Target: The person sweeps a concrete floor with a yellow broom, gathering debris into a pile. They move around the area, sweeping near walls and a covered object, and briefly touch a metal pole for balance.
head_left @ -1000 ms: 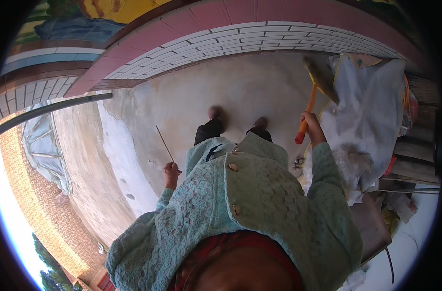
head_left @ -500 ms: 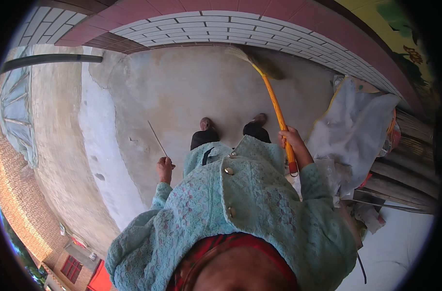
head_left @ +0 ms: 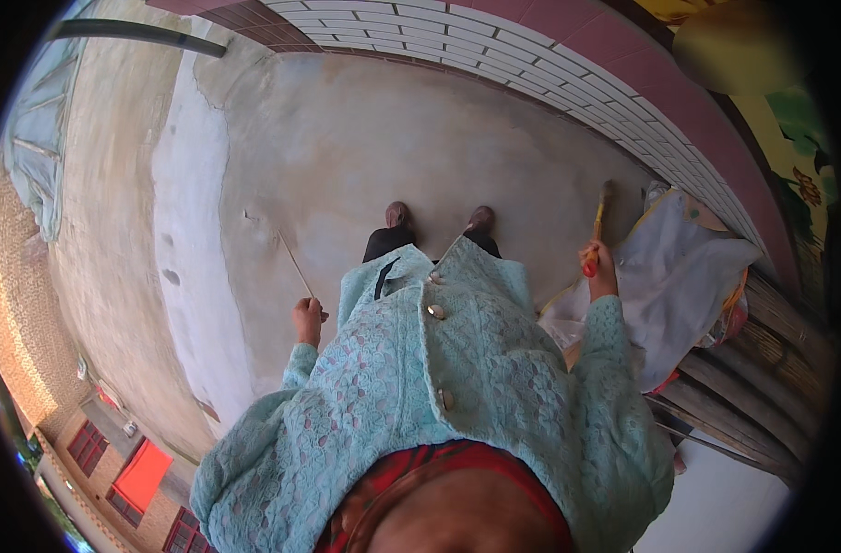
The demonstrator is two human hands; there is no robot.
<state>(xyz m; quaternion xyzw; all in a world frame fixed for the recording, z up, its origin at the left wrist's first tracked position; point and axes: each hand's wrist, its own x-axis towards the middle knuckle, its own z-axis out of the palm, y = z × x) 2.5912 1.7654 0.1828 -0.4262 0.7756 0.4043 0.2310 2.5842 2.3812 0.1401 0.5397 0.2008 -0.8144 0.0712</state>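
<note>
I stand on a grey concrete floor (head_left: 393,138) and look down over my light-blue lace jacket to my two brown shoes (head_left: 439,217). My left hand (head_left: 307,319) is shut on a thin straight stick (head_left: 295,263) that points up and away from me. My right hand (head_left: 599,265) grips the orange handle of a broom (head_left: 597,226), held out at my right side with its head pointing toward the wall.
A white and yellow sheet or sack (head_left: 683,281) lies crumpled on the right over a stack of wooden poles (head_left: 757,369). A low tiled wall (head_left: 568,64) in white and pink curves around the floor. Buildings show far below at the left.
The view has swung so the tiled wall sits further right. My right hand has pulled the broom in from a long reach across the floor to a short upright hold beside the sheet.
</note>
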